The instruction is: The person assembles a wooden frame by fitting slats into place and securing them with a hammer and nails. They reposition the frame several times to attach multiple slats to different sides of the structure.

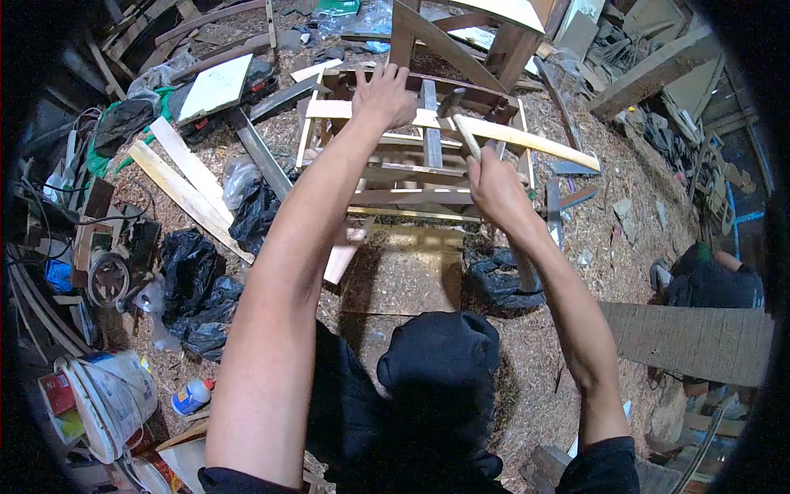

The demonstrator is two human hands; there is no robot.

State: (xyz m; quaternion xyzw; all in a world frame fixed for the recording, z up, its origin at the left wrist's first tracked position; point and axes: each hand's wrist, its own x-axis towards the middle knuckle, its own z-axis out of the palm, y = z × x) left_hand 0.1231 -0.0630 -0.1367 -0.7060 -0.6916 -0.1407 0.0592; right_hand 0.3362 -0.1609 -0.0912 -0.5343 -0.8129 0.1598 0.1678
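My left hand (385, 97) lies across a pale wooden slat (518, 138), its fingers spread toward the far side. The slat runs crosswise over a wooden frame (411, 174) made of several rails, and its right end sticks out past the frame. My right hand (495, 185) is closed round the light wooden handle of a hammer (466, 136). The dark hammer head is close to the slat, right of my left hand. A grey upright board (431, 148) crosses the rails between my hands.
Wood shavings (609, 255) cover the floor. Loose boards (185, 185) and black plastic bags (197, 288) lie left. A bucket (123, 395) and a blue-white bottle (192, 397) stand lower left. Another wooden frame (453, 41) rises behind. At right are a wide plank (691, 342) and a person in dark clothing (714, 280).
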